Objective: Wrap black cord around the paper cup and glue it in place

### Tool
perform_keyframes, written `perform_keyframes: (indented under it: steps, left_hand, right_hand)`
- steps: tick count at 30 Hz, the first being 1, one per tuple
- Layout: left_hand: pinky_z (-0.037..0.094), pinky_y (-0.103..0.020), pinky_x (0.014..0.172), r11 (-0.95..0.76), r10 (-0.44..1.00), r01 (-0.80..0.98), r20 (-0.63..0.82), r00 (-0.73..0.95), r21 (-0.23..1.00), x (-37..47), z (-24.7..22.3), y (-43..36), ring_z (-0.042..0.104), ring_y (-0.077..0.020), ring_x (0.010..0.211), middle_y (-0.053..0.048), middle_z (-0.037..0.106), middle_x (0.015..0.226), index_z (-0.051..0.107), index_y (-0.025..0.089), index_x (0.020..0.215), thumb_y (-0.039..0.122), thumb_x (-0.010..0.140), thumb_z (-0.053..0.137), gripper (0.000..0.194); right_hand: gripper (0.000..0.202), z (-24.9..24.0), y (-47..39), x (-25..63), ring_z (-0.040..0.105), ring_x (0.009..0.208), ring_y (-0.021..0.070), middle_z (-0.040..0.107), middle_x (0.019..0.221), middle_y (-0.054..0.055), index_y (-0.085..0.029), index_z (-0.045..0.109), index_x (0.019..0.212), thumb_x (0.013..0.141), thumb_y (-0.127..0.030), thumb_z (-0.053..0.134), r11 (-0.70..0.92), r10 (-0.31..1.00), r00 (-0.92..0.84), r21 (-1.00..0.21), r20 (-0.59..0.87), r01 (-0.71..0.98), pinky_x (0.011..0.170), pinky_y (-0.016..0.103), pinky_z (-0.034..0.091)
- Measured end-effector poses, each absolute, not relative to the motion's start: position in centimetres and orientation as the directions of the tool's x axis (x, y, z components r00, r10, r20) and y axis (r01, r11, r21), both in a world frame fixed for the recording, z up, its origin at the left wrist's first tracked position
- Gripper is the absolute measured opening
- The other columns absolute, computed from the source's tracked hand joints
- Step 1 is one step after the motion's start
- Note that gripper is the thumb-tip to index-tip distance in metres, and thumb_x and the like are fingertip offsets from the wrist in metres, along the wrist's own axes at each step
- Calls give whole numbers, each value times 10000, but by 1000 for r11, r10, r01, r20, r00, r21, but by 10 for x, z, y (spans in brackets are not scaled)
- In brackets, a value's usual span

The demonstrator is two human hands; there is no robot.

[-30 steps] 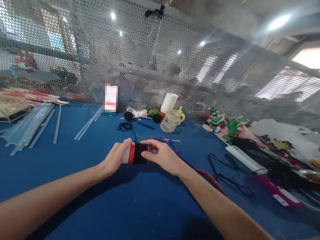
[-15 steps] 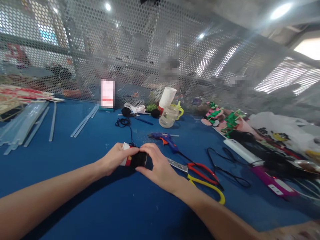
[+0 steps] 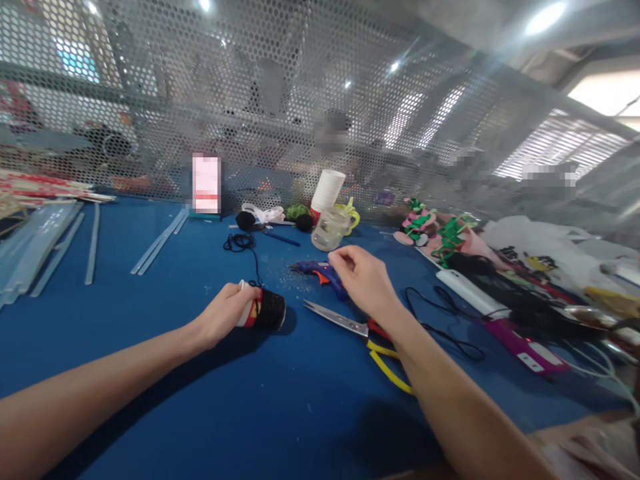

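Head view: L hand (image 3: 225, 310) clamped on paper cup (image 3: 254, 312), just left of frame ctr; thumb on top, fingers hidden behind/below. Cup orientation: tipped on side, rim toward L hand, base end facing right. Cup finish: white/red at rim end; base end wrapped w/ black yarn (image 3: 271, 311). Yarn strand runs up from cup to loose coil (image 3: 239, 242), upper left of ctr.

R hand (image 3: 367, 277): right of ctr, apart from cup, fingers bent, thumb & index tips close together. Cannot tell if anything is pinched btwn them. Hand overlaps rear of blue glue gun (image 3: 320, 268); contact cannot be confirmed. Gun: nozzle pointing left, orange trigger visible.

Scissors (image 3: 340, 320): below gun, blade tips toward cup, red/yellow handles partly hidden behind R forearm.

Upper ctr: clear jar (image 3: 327, 233), lying in front of stacked white cups (image 3: 329, 190); black pom-poms (image 3: 245, 221) & blue pen (image 3: 281, 238) to left of jar. Upper left: phone (image 3: 207, 181), upright, screen lit. Far left: translucent strips (image 3: 45, 247). Right side: purple/white power strip (image 3: 525, 350), w/ white plastic bag (image 3: 517, 233) above it. Work surface: blue table (image 3: 200, 413). Rear: perforated panel (image 3: 270, 100).
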State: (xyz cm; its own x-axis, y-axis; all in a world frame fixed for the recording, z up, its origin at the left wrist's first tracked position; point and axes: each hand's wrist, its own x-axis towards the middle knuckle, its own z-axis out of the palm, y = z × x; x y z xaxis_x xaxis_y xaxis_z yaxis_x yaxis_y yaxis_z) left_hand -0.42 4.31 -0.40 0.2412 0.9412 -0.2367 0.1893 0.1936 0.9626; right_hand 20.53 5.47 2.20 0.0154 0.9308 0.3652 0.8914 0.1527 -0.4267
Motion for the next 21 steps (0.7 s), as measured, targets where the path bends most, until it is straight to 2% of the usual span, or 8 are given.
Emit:
perform_keyframes:
  steps: [4, 6, 9, 10, 14, 16, 19, 21]
  left_hand:
    - [229, -218, 433, 162, 945, 238, -220, 243, 958, -3, -2, 43, 328, -84, 415, 40, 370, 441, 436, 143, 495, 341, 649, 412, 252]
    - [209, -220, 427, 136, 947, 280, -208, 246, 950, -4, -2, 43, 292, -80, 410, 47, 331, 434, 392, 156, 476, 349, 649, 395, 259]
    - [171, -229, 419, 73, 948, 356, -176, 265, 932, -6, -3, 43, 233, -74, 409, 54, 267, 432, 322, 174, 461, 358, 664, 359, 277]
    - [165, -231, 419, 50, 948, 376, -162, 273, 925, -6, -3, 43, 220, -74, 412, 54, 253, 436, 308, 178, 463, 357, 673, 347, 279]
    - [164, -237, 421, -14, 951, 428, -120, 285, 904, -9, -4, 44, 213, -77, 427, 49, 239, 456, 315, 175, 476, 340, 695, 318, 274]
    - [166, -238, 421, -24, 955, 451, -114, 275, 892, -9, -3, 44, 215, -78, 431, 47, 238, 460, 312, 175, 478, 335, 700, 311, 274]
    - [161, -237, 416, -21, 952, 471, -127, 279, 882, -8, -2, 44, 211, -76, 428, 48, 232, 456, 272, 182, 470, 333, 703, 306, 280]
    - [159, -235, 413, -21, 949, 468, -130, 288, 884, -8, -3, 45, 210, -74, 425, 49, 232, 452, 259, 184, 469, 334, 704, 307, 283]
  right_hand:
    - [137, 10, 82, 226, 567, 634, 212, 580, 589, 72, -167, 526, 536, 655, -229, 554, 9, 985, 53, -356, 163, 935, 582, 289, 388]
    - [128, -3, 89, 227, 569, 642, 225, 583, 595, 87, -158, 508, 491, 566, -163, 611, -32, 993, 70, -341, 99, 939, 562, 278, 380]
    - [57, -14, 92, 225, 570, 720, 247, 605, 720, 137, -121, 548, 611, 567, -102, 578, -86, 991, 116, -355, 64, 931, 582, 280, 384]
    - [100, -15, 91, 224, 571, 735, 245, 608, 752, 143, -108, 556, 687, 587, -101, 557, -98, 990, 130, -370, 60, 924, 588, 280, 388]
    - [321, 1, 79, 222, 579, 745, 191, 610, 861, 112, -105, 478, 979, 663, -153, 512, -86, 987, 140, -466, 83, 881, 610, 258, 412]
    - [343, 13, 66, 220, 584, 716, 143, 605, 897, 76, -134, 437, 1032, 702, -203, 496, -27, 991, 92, -545, 93, 838, 600, 224, 426]
    - [247, 29, 42, 214, 580, 569, 119, 610, 688, 48, -121, 508, 862, 742, -333, 469, 44, 996, -89, -774, -16, 631, 508, 206, 434]
    - [244, 35, 28, 209, 553, 490, 103, 588, 611, 35, -119, 524, 752, 741, -357, 474, 75, 988, -156, -823, -16, 563, 466, 200, 429]
